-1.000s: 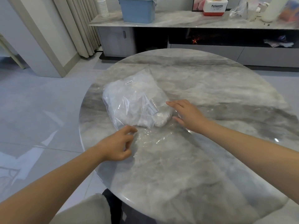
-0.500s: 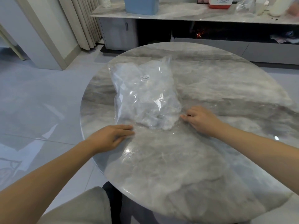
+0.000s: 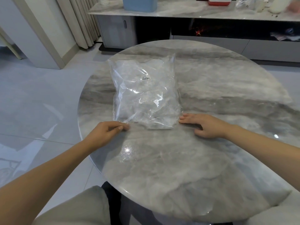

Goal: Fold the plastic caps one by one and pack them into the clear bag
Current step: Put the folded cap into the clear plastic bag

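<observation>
Left hand (image 3: pixel 108 131) sits at the near-left corner of the clear bag (image 3: pixel 145 93), thumb and forefinger pinching the loose film there, other fingers curled under. Right hand (image 3: pixel 204 124) lies flat on the table (image 3: pixel 178 168) just right of the bag's near-right corner, fingers straight and relaxed, tips touching the plastic edge, gripping nothing. Bag lies flat on the round marble table, left of centre, long side running away from the person, stuffed w/ crumpled whitish plastic caps (image 3: pixel 146 108), can't count them or tell if they're folded. Small white barcode sticker (image 3: pixel 145 78) on the bag's top face, toward its far end. A thin transparent flap spreads on the table nearer than the bag, btwn the two hands. Beyond the bag: a low marble-topped cabinet (image 3: pixel 186 12) w/ a blue tub (image 3: pixel 139 4) and a red-and-white box (image 3: pixel 219 1) on it; curtain (image 3: pixel 81 21) far left of the bag
</observation>
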`<state>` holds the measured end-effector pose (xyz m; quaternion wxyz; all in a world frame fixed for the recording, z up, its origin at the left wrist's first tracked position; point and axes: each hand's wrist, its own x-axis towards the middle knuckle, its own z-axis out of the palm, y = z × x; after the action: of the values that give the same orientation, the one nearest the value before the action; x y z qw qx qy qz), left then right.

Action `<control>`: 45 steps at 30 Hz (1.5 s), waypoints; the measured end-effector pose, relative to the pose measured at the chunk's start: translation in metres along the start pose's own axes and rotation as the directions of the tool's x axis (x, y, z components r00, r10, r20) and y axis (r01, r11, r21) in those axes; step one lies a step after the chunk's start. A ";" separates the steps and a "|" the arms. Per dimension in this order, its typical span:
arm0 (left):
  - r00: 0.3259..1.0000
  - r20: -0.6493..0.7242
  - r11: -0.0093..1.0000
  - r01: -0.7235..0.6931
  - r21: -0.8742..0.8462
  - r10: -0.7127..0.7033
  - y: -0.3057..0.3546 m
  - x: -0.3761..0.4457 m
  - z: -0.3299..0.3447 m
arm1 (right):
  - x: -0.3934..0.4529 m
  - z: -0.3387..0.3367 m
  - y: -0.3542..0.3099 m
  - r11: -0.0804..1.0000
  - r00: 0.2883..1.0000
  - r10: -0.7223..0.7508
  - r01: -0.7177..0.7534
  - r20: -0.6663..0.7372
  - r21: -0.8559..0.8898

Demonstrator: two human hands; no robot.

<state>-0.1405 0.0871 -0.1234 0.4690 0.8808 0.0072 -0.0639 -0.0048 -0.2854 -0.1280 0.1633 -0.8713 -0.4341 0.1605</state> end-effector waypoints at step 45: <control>0.940 0.079 0.496 -0.246 0.833 0.332 0.033 0.049 0.072 | 0.051 -0.008 -0.066 0.119 0.688 0.693 -0.401 0.213 0.908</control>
<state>-0.0973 0.0064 -0.1414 -0.0015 0.9869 -0.1499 0.0601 -0.0189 -0.2075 -0.0994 0.5973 -0.7343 0.1141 0.3015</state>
